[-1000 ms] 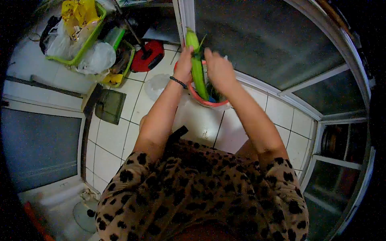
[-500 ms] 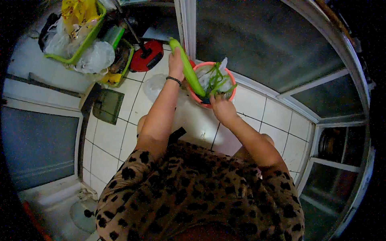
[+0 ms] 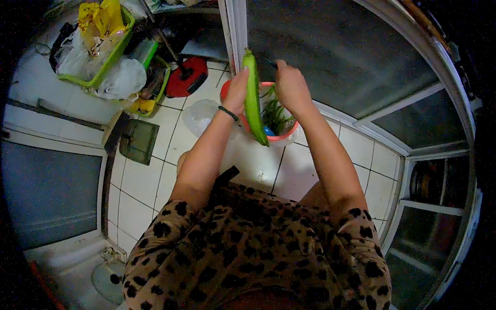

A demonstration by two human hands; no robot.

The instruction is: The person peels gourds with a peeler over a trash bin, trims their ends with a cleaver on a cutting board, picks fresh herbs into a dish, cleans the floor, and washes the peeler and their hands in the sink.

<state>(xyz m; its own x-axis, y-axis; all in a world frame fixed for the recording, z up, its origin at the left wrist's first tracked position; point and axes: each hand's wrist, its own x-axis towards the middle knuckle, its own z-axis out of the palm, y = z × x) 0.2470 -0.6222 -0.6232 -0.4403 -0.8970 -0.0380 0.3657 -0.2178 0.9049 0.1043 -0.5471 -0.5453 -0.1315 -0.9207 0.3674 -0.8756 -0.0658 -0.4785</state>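
Observation:
A long green vegetable (image 3: 252, 101) stands nearly upright in my left hand (image 3: 238, 92), its lower end over the near left rim of a pink-rimmed bin (image 3: 284, 138). Green peelings (image 3: 276, 114) and something blue lie inside the bin. Above the bin's right side, my right hand (image 3: 293, 88) is closed around a small dark tool (image 3: 269, 62), near the upper part of the vegetable but apart from it. The tool's shape is too dark to make out fully.
A clear plastic bag (image 3: 199, 117) lies on the tiled floor left of the bin. Farther left are a red mop head (image 3: 187, 77), a dustpan (image 3: 139, 140) and a green basket (image 3: 98, 80) of plastic bags. A framed glass panel (image 3: 351, 51) rises behind the bin.
My right hand has lifted from the peelings in the bin to beside the vegetable's upper part. My left hand has shifted right, and the vegetable is now more upright.

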